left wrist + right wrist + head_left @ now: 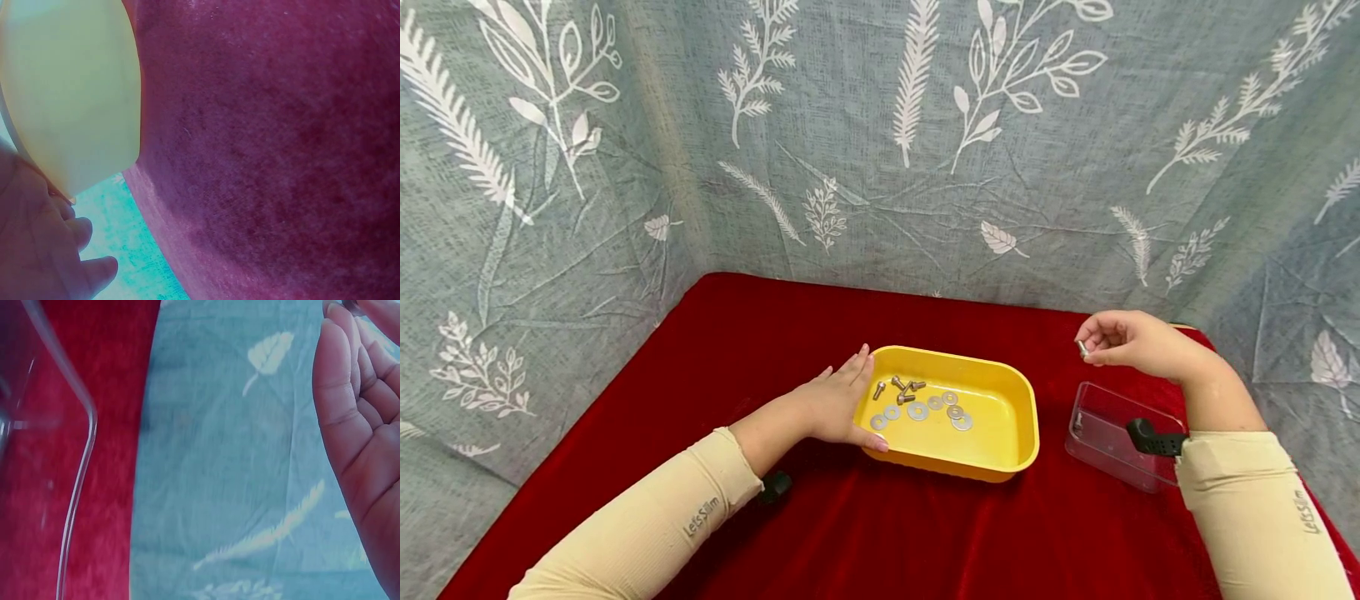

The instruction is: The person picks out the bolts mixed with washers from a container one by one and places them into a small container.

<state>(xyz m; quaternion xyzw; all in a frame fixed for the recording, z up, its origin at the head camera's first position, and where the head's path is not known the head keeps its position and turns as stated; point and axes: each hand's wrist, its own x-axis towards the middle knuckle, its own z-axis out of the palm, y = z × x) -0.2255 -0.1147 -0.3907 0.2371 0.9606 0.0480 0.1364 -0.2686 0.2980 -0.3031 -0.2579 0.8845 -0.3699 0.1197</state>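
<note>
A yellow tray [1026, 417] stands on the table with several socket-head screws [906, 400] and several flat washers [917, 411] lying loose inside. Against its left end rests my left hand [835, 408], fingers extended along the outside and thumb at the front rim. To the right, my right hand [1131, 342] is raised and pinches a small metal screw [1082, 349] between thumb and fingertips. Below that hand sits a clear plastic box [1112, 472], also visible in the right wrist view. One screw [1078, 422] lies at its left side; my forearm hides part of the box.
A red cloth [775, 333] covers the table. Grey-green patterned curtains [850, 167] hang behind and at both sides. Black wrist straps with cameras are on both arms, the right one [1153, 439] over the clear box.
</note>
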